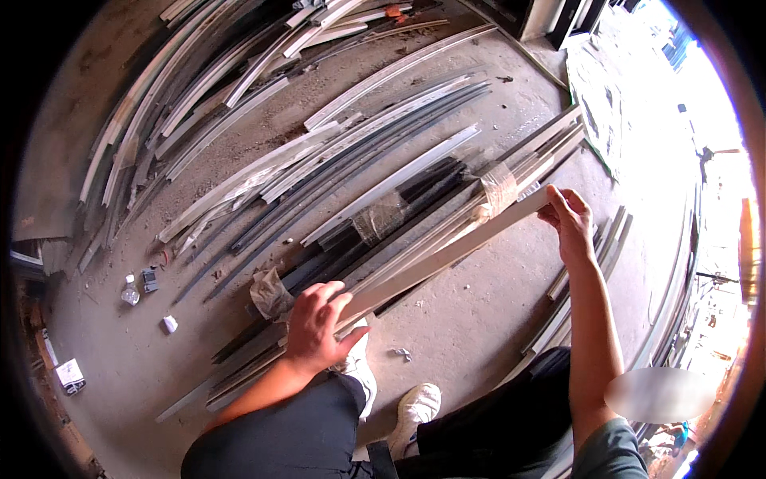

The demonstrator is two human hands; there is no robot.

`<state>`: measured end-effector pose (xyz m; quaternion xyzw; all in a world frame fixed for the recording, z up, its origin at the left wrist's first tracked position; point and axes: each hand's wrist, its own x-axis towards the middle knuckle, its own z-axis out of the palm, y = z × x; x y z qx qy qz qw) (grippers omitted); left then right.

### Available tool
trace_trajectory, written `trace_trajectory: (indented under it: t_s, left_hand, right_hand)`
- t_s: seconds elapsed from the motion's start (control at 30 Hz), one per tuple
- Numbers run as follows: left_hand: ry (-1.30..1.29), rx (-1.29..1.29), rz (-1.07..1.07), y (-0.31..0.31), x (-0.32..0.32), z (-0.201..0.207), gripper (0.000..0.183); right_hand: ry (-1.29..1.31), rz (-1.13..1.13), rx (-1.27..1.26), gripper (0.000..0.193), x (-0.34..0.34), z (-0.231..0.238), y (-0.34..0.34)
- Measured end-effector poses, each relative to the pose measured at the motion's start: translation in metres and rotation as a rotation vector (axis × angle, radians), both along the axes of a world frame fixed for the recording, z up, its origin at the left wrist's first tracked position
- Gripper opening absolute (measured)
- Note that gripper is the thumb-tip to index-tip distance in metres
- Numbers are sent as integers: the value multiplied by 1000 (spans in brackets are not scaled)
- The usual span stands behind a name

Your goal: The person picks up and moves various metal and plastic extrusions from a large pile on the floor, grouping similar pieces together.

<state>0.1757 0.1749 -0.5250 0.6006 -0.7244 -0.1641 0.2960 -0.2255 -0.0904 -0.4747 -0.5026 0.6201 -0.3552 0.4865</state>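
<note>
A long, flat, pale strip (455,257) slants across in front of me, raised over a bundle of similar long profiles (415,259) on the floor. My right hand (568,219) pinches its upper right end between thumb and fingers. At the lower left end, my left hand (315,326) grips the strip, with fingers on one side and thumb on the other. Clear tape (500,190) wraps the bundle near its far end. Beside it lie dark profiles (431,182) bound with brownish tape (379,221).
More long white and grey profiles (383,132) lie in rows at the left and back. Others (550,327) rest beside my right leg. A clear bottle (130,290) and a small dark block (150,279) stand on the left floor. My white shoes (416,407) are close to the bundle.
</note>
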Motion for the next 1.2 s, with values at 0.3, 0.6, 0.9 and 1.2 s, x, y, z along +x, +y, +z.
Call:
trace_trajectory:
  t_s: [0.3, 0.6, 0.9, 1.2]
  left_hand:
    - [-128, -87, -99, -33, -22, 7, 50]
    - [-1, 44, -154, -36, -4, 32, 43]
    - [403, 589, -157, -31, 21, 36, 34]
    - [999, 1211, -153, -30, 31, 19, 41]
  right_hand:
    - [322, -110, -179, 35, 17, 41, 7]
    - [561, 31, 395, 39, -2, 50, -1]
    - [110, 104, 383, 28, -2, 12, 9]
    - [249, 308, 416, 34, 10, -4, 36]
